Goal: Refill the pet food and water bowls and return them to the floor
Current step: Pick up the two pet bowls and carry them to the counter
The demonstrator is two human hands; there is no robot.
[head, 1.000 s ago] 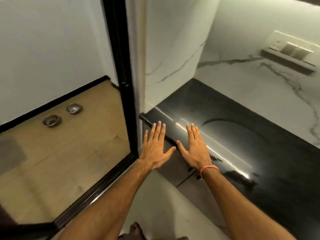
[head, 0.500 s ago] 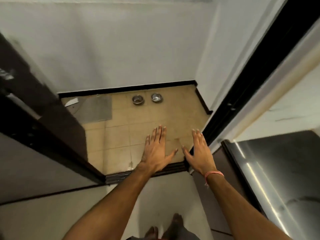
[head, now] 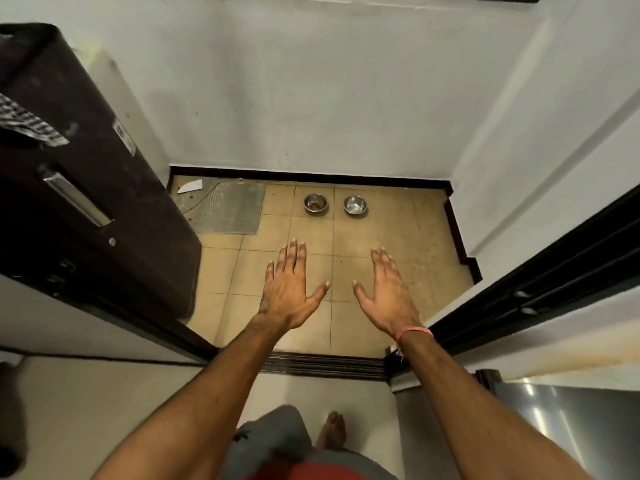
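Bowls on the tan floor by the far wall: food bowl (head: 315,203) with a few brown bits, water bowl (head: 355,205) just beside it. My left hand (head: 288,295) and right hand (head: 387,296) hover apart, fingers straight, holding nothing, well short of both. The sticker (head: 124,136) on the dark cabinet (head: 86,174) is too blurred to read.

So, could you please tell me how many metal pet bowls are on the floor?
2. The left bowl, holding a little kibble, and the right bowl stand side by side, apart, on the tiled floor near the far wall. None seems hidden.
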